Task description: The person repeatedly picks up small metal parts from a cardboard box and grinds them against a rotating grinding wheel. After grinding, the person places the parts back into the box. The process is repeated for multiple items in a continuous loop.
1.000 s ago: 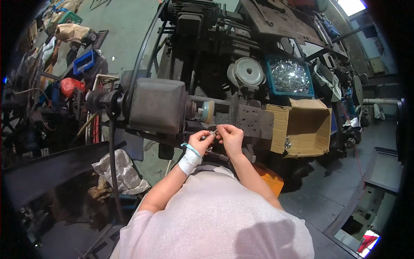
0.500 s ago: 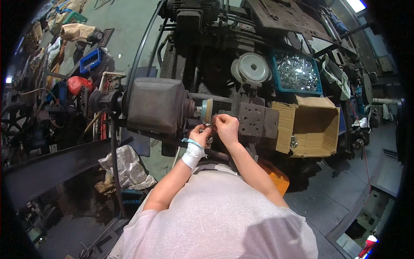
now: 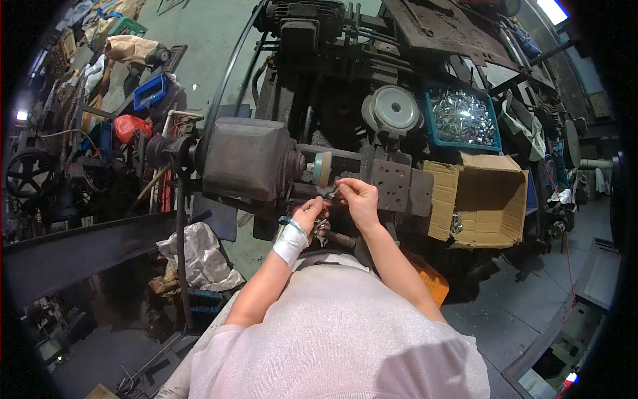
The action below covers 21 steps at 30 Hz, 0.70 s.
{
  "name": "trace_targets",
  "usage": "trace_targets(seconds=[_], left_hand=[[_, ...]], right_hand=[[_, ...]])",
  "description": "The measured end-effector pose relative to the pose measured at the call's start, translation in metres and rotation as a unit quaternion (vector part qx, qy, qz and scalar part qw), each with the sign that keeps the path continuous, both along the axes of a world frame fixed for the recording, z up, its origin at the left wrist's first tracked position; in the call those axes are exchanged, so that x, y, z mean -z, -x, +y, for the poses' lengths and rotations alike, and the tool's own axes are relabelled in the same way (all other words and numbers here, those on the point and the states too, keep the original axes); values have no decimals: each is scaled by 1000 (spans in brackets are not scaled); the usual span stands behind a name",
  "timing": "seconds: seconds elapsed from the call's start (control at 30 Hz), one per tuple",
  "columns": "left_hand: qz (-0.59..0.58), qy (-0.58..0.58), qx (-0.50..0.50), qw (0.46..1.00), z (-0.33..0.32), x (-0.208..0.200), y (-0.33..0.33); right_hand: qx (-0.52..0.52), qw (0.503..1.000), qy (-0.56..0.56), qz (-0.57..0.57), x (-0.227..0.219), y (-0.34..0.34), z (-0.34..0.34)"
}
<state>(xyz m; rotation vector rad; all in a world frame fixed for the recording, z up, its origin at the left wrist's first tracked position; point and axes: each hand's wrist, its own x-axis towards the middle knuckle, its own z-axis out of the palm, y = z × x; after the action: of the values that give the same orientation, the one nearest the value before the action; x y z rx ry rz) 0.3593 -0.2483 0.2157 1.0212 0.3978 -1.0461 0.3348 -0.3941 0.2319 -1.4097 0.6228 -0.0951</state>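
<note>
**Dark metal machine, and two bare hands in front of it with one small part**

Before the person, the machine takes the largest space. Its boxy housing is at the left of the hands. To the right of them is an open carton, lying on the side, and some shiny metal shows near its left edge. Behind the carton is a blue tray, filled with shiny pieces. Smaller than this is a block with holes, between the housing and the carton, and behind it is a grey disc. A pale wheel sits on the spindle side of the housing.

Both hands come near to the wheel, on the side of the person. The right hand pinches the small part between the thumb and the fingers. The left hand is curled around some metal pieces, and its thumb is close to the same part; whether it grips this part also, I cannot tell. A white bandage covers the left wrist, with a light blue band above it.

The small part is just beside the near edge of the wheel; if they are touching, I cannot tell.
</note>
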Motion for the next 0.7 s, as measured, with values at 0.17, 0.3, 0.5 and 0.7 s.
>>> trace_targets(seconds=[0.17, 0.3, 0.5, 0.7], left_hand=[[14, 63, -2, 998, -4, -10, -2], [-54, -29, -10, 998, -7, 0, -4], [-230, -179, 10, 957, -16, 13, -3], [-156, -206, -65, 964, -25, 3, -7]], right_hand=[[-29, 996, -68, -54, 5, 5, -1], [10, 999, -47, -14, -1, 4, 2], [46, 996, -48, 55, 9, -7, 4], [55, 997, -56, 27, 19, -18, 8]])
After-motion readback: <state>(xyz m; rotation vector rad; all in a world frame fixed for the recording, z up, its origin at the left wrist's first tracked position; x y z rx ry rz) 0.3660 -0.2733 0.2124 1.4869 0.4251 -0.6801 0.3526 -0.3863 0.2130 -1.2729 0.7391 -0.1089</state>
